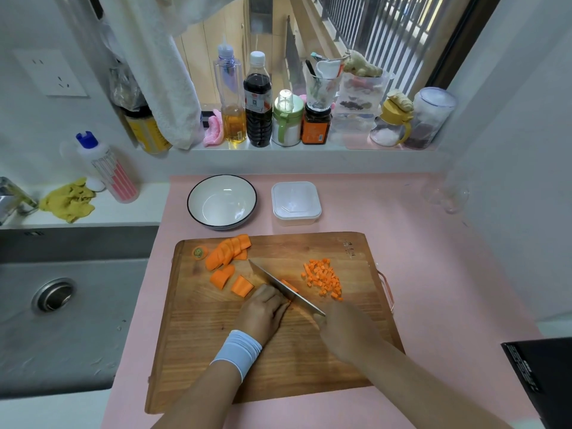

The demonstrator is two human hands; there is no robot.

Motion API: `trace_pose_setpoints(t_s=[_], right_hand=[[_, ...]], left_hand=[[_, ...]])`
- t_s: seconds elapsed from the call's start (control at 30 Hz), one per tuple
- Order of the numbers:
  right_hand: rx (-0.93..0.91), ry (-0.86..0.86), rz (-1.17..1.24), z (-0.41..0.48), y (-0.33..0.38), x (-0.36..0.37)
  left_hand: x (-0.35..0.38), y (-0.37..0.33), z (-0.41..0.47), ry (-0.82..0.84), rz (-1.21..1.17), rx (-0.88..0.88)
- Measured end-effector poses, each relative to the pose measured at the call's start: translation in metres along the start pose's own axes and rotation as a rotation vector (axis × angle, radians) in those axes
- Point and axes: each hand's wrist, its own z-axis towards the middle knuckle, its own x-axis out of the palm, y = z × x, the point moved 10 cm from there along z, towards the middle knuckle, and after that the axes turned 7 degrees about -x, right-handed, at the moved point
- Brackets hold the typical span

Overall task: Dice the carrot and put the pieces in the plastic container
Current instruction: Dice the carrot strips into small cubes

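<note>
On the wooden cutting board (278,351) lie carrot slabs and chunks (227,255) at the upper left and a pile of small carrot dice (323,277) at the right. My right hand (349,331) grips the handle of a knife (278,284) whose blade slants across the board. My left hand (263,308), fingers curled, holds a carrot piece (289,285) against the blade; most of that piece is hidden. The lidded plastic container (296,203) stands behind the board.
A white bowl with a dark rim (222,202) sits left of the container on the pink counter (433,274). A steel sink (62,305) lies to the left. Bottles and jars (258,103) line the windowsill. A black object (541,373) is at the right edge.
</note>
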Motion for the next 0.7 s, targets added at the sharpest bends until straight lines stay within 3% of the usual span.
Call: trace_pose_setpoints(t_s=[0.7], right_hand=[[0.085, 0.06, 0.062, 0.02, -0.006, 0.001]], left_hand=[[0.004, 0.007, 0.001, 0.016, -0.054, -0.004]])
